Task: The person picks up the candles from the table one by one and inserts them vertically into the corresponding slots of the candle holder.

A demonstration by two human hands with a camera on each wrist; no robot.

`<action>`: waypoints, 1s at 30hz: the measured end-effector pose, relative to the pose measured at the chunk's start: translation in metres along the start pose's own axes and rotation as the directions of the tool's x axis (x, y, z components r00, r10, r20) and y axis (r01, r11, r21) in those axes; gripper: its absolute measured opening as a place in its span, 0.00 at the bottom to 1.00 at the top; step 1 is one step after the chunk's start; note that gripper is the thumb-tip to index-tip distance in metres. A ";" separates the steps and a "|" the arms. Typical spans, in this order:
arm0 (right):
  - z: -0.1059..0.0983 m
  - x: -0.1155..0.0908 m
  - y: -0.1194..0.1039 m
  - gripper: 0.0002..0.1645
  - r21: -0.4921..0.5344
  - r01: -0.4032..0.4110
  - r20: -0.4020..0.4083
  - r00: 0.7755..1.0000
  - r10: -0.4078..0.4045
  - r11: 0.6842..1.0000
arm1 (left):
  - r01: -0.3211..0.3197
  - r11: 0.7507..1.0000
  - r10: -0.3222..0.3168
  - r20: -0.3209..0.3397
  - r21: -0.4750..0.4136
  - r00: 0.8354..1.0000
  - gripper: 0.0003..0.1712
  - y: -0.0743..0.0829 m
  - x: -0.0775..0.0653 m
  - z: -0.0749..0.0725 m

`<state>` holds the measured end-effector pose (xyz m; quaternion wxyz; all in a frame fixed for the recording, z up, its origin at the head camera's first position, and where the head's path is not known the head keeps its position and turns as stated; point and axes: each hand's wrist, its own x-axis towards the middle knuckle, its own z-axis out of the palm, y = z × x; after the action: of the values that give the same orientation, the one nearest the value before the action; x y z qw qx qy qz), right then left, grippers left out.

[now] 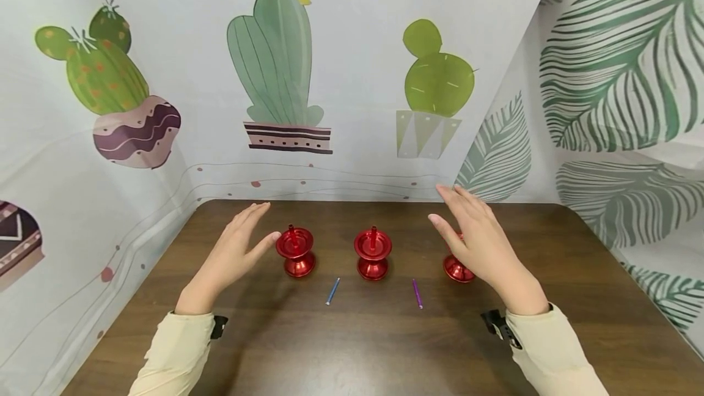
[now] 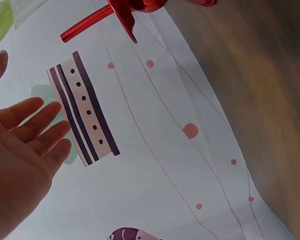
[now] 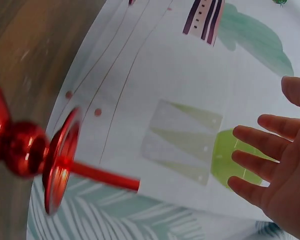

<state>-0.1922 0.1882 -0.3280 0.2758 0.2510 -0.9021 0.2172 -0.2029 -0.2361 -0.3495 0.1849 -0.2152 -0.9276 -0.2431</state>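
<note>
Three shiny red candle holders, each with a dish and an upright tube, stand in a row: one at left (image 1: 299, 266), one in the middle (image 1: 373, 267), one at right (image 1: 458, 270). My left hand (image 1: 233, 255) is raised beside the left one, its thumb overlapping the dish edge in the head view; the fingers are extended and hold nothing. My right hand (image 1: 486, 243) is held up at the right holder, hiding much of its dish, with fingers spread and the palm bare. Between the holders, nearer me, lie a thin blue stick (image 1: 332, 291) and a thin purple stick (image 1: 417, 294).
Everything stands on a dark brown wooden table (image 1: 352, 347). Its far edge meets a pale cloth (image 1: 357, 78) printed with potted cacti. A leaf-patterned cloth (image 1: 621, 78) hangs along the right side. Black straps circle both wrists.
</note>
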 end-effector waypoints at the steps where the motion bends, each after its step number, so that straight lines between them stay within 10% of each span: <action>1: 0.002 0.002 -0.002 0.34 0.004 0.006 0.003 1.000 -0.006 1.000 | 0.001 1.000 -0.001 0.001 -0.004 1.000 0.35 0.000 0.000 0.000; 30: 0.063 0.036 -0.091 0.36 0.326 0.048 0.165 0.980 -0.107 0.944 | 0.022 0.991 0.009 0.228 -0.134 0.974 0.35 -0.031 0.002 0.026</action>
<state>-0.1903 0.0719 -0.3304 0.1569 0.3464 -0.8655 0.3259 -0.2262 -0.2455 -0.3812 0.0611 -0.2506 -0.9247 -0.2799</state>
